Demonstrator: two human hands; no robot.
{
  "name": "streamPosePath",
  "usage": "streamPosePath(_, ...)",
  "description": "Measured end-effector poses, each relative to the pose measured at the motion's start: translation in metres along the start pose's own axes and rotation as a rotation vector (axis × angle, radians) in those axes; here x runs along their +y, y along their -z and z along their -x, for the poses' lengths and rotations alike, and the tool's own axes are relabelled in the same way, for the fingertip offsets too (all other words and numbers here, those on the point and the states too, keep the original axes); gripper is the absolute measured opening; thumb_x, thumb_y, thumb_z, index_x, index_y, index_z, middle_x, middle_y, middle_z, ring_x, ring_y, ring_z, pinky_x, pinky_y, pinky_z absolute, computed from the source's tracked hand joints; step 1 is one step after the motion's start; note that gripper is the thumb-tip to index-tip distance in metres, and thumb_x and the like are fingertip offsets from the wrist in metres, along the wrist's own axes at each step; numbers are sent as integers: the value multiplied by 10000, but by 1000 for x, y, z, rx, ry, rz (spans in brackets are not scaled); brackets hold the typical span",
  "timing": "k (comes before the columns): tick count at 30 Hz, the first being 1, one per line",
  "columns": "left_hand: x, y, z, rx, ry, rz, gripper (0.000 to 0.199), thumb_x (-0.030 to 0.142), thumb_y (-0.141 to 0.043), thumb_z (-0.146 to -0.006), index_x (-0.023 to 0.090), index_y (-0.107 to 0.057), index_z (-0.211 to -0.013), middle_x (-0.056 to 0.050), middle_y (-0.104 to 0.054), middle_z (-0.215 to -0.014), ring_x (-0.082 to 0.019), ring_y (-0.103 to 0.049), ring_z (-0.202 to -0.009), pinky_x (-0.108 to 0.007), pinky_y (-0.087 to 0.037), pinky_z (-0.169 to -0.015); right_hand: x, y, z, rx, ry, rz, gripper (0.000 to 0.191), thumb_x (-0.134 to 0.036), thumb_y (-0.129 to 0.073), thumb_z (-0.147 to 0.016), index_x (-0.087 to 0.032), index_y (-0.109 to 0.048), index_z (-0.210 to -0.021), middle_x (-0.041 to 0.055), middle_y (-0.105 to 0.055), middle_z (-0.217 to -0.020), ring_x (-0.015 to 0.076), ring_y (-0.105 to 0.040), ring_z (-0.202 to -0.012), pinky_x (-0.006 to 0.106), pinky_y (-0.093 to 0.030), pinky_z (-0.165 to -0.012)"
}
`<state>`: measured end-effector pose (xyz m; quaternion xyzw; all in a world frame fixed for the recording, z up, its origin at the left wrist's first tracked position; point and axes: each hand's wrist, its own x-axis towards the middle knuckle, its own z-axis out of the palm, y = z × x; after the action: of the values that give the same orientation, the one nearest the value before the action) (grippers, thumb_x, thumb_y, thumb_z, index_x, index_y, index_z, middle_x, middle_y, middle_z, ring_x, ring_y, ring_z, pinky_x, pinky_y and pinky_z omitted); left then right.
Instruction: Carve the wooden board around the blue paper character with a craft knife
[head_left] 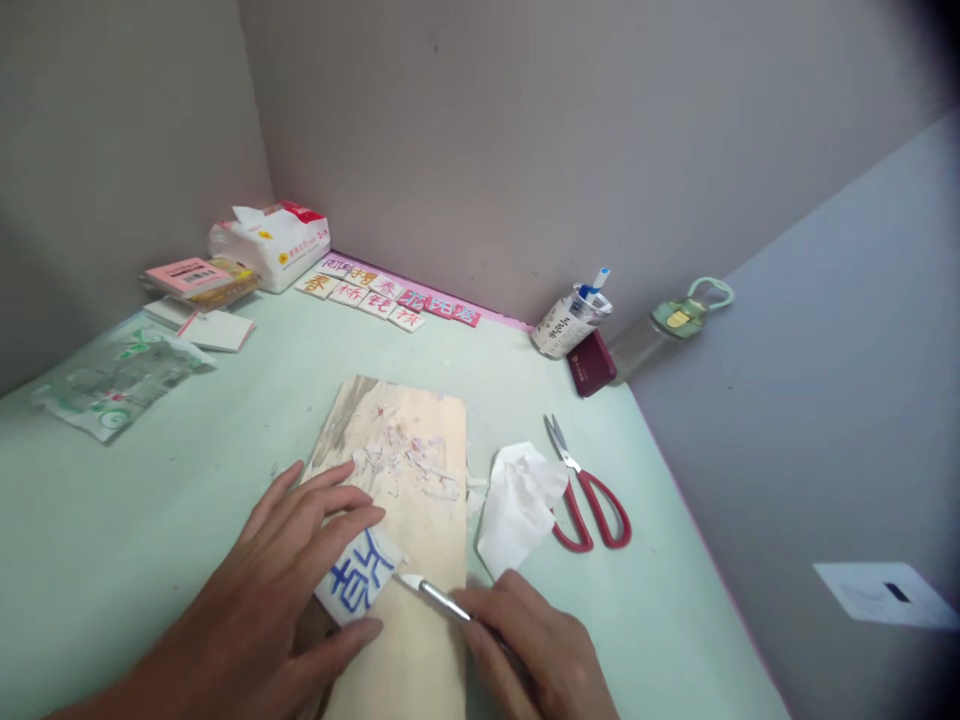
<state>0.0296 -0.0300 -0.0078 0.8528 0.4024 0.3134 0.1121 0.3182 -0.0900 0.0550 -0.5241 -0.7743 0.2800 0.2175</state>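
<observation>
My left hand presses a small white block with blue handwritten characters against a wooden board. Its thumb is at the block's lower edge and its fingers lie along the upper side. In my right hand is a slim craft knife with a silver collar, held like a pen. The pale tip points left and meets, or nearly meets, the block's right edge. Whitish and reddish shavings are scattered over the far part of the board.
Right of the board lie a crumpled tissue and red-handled scissors. Farther back are a can holding pens, a dark red box, a bottle, lettered blocks, a tissue pack, stacked pads and a plastic packet.
</observation>
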Motion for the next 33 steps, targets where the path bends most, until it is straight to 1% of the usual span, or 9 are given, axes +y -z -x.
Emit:
streamPosePath(2, 0, 0, 0, -4, 9, 5, 495, 468, -679, -1036, 287, -578, -1486, -29, -678, -1462, -274, -510, -1535, -426, -63, -1411, 2, -2, 1, 23, 13, 43, 290, -251, -510, -1166, -282, -779, -1270, 46, -736, -913, 201, -763, -756, 260, -596, -662)
streamPosePath(7, -2, -1, 1, -17, 2, -3, 507, 447, -674, -1035, 289, -565, -1504, -24, -674, -1471, -270, -504, -1539, -423, -53, -1414, 4, -7, 2, 30, 18, 99, 288, -232, -512, -1164, -270, -766, -1295, 48, -748, -911, 203, -776, -761, 262, -604, -658)
streamPosePath(10, -2, -2, 1, 2, -3, -7, 509, 445, -682, -1026, 284, -577, -1497, -27, -671, -1468, -274, -507, -1535, -420, -61, -1415, 4, -10, 2, 69, 58, 140, 290, -245, -487, -1176, -244, -762, -1270, 46, -747, -885, 191, -771, -716, 253, -588, -613)
streamPosePath(12, -1, -2, 2, 16, 9, -9, 504, 438, -690, -1012, 297, -590, -1486, -30, -671, -1457, -292, -516, -1523, -447, -97, -1408, 4, -11, 3, 88, 81, 159, 293, -265, -469, -1189, -242, -754, -1253, 33, -751, -872, 182, -769, -699, 246, -577, -594)
streamPosePath(15, 1, -1, 2, 27, 39, -3, 484, 416, -689, -1000, 323, -606, -1468, -36, -666, -1413, -315, -542, -1481, -500, -141, -1393, 2, -11, 4, 97, 87, 167, 281, -294, -460, -1205, -265, -729, -1282, 3, -775, -897, 163, -775, -707, 231, -580, -614)
streamPosePath(20, 2, 1, 1, 6, 41, 1, 488, 406, -676, -1006, 336, -584, -1481, -46, -652, -1374, -327, -536, -1465, -543, -141, -1384, -1, -9, 2, 127, 122, 177, 336, -316, -412, -1225, -251, -737, -1277, 3, -767, -860, 153, -770, -687, 224, -569, -606)
streamPosePath(25, 5, 1, -1, 15, 81, 31, 459, 393, -663, -1009, 343, -578, -1456, -42, -644, -1348, -336, -529, -1461, -591, -157, -1373, -3, -9, -1, 135, 99, 188, 354, -317, -418, -1223, -229, -761, -1222, 12, -750, -831, 150, -761, -661, 223, -561, -581)
streamPosePath(29, 3, 1, 0, 8, 51, 8, 480, 399, -687, -995, 334, -580, -1459, -37, -651, -1364, -327, -529, -1471, -549, -147, -1380, 0, -11, 1, 119, 96, 187, 317, -310, -434, -1221, -242, -738, -1278, 8, -766, -876, 149, -773, -701, 219, -573, -610)
streamPosePath(33, 2, 1, 2, 6, 67, -15, 552, 452, -685, -1010, 299, -536, -1519, -50, -675, -1411, -320, -532, -1493, -523, -137, -1391, 1, -13, 2, 147, 122, 208, 333, -333, -418, -1229, -241, -735, -1270, -4, -742, -830, 141, -756, -650, 215, -568, -592)
